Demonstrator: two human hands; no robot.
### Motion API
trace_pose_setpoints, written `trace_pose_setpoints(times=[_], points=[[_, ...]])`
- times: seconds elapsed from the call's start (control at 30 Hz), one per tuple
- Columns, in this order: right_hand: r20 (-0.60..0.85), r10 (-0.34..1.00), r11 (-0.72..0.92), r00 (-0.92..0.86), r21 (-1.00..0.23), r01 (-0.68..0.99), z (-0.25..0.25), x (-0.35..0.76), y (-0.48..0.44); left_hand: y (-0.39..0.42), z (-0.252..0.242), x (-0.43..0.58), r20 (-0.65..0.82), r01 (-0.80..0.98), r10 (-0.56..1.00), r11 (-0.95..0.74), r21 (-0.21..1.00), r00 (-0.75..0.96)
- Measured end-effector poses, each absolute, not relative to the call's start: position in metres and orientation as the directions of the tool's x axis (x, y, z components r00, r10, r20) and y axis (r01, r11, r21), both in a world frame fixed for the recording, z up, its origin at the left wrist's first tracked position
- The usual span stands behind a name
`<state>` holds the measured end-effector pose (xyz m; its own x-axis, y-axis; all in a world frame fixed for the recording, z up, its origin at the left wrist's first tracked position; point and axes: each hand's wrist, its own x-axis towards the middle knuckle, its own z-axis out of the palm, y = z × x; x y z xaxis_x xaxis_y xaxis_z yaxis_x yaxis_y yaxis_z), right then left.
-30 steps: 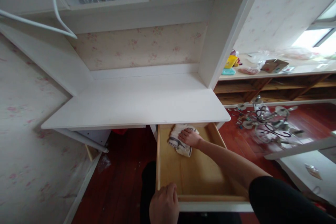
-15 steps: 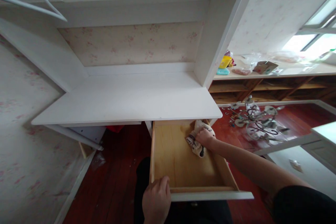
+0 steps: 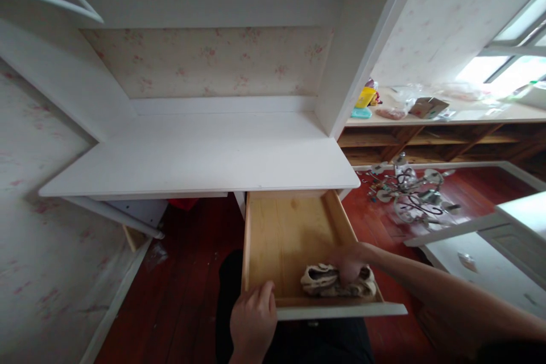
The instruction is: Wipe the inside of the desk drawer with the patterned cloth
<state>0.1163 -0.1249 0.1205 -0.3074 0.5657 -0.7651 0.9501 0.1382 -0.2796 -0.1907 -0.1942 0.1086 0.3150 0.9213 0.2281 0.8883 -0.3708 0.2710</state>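
Observation:
A wooden drawer (image 3: pixel 281 239) with a white front stands pulled out from under the right end of the white desk (image 3: pixel 213 153). My left hand (image 3: pixel 255 318) is closed over the drawer's front left corner. Inside the drawer, at its front right, my right hand (image 3: pixel 347 264) presses on a bunched cream and dark patterned cloth (image 3: pixel 319 281). The cloth lies against the inner side of the drawer front. My right hand is a little blurred, and its fingertips are partly hidden in the folds.
A chandelier (image 3: pixel 409 190) lies on the red wooden floor at the right, near a white cabinet (image 3: pixel 512 250). Bags and a small box (image 3: pixel 427 108) rest on the low shelf unit by the window. A white cable (image 3: pixel 55 0) hangs at upper left.
My right hand has brought the cloth from the drawer's back right to its front right. My left hand stays on the front left corner. The view has tilted slightly down.

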Motion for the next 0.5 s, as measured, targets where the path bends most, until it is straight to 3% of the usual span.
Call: trace_pose_setpoints(times=[0.1, 0.23, 0.4, 0.5], points=[[-0.809, 0.465, 0.078, -0.359, -0.366, 0.927, 0.130, 0.110, -0.129, -0.194, 0.107, -0.191, 0.243, 0.879, 0.915, -0.385, 0.282, 0.323], [-0.771, 0.479, 0.065, -0.419, -0.445, 0.893, 0.141, 0.082, -0.122, -0.195, 0.106, -0.192, 0.255, 0.865, 0.907, -0.405, 0.298, 0.336], [-0.698, 0.574, 0.033, -0.429, -0.503, 0.863, 0.139, 0.021, -0.109, -0.195, 0.106, -0.191, 0.307, 0.854, 0.894, -0.418, 0.311, 0.326], [-0.635, 0.666, -0.144, -0.392, -0.624, 0.768, 0.128, -0.014, -0.107, -0.196, 0.106, -0.191, 0.330, 0.857, 0.888, -0.421, 0.298, 0.321]])
